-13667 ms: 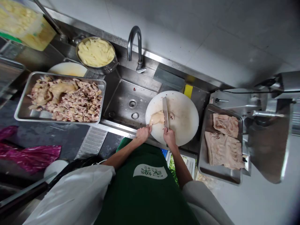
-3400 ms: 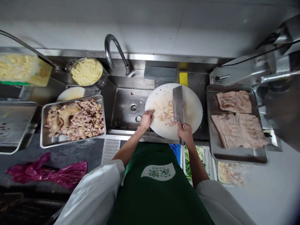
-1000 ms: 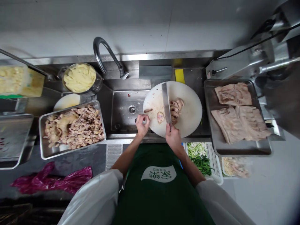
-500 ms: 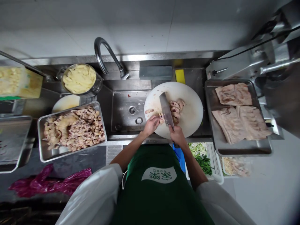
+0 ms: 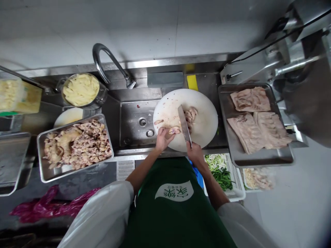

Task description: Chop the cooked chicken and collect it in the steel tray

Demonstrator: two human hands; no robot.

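I saw the left hand (image 5: 162,137) curled over 1 piece of pale meat (image 5: 174,130) on the round cutting board (image 5: 207,117), with the right hand (image 5: 195,154) fisted around the cleaver (image 5: 184,124) just beside it. The meat looked soft and slick, best pinned from above, near its end.

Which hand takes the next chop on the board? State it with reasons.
Right, probably. The right hand grips the cleaver, its blade right beside the meat piece on the white cutting board. The left hand holds that piece with its fingertips, so it suits steadying.
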